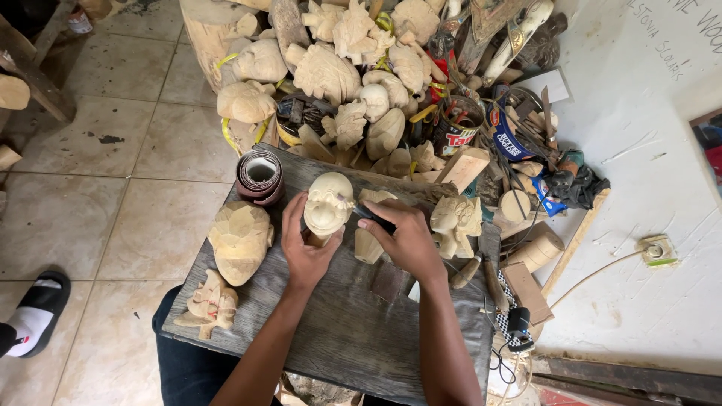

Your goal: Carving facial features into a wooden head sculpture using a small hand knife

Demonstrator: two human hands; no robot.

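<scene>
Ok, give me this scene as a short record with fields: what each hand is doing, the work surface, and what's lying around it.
left hand: left hand grips a pale carved wooden head, holding it upright on the board
right hand: right hand holds a dark tool against the head
surface: dark wooden board across the lap
on board: leaf-shaped carving, small figure, sandpaper roll, seated figure
behind: pile of unfinished carvings, tins
floor: beige tiles

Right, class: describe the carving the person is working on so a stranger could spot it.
Find the dark wooden board across the person's lap. The left hand steadies a pale carved head at its far edge. Unlike neighbouring carvings, it is round, smooth and upright.
</scene>
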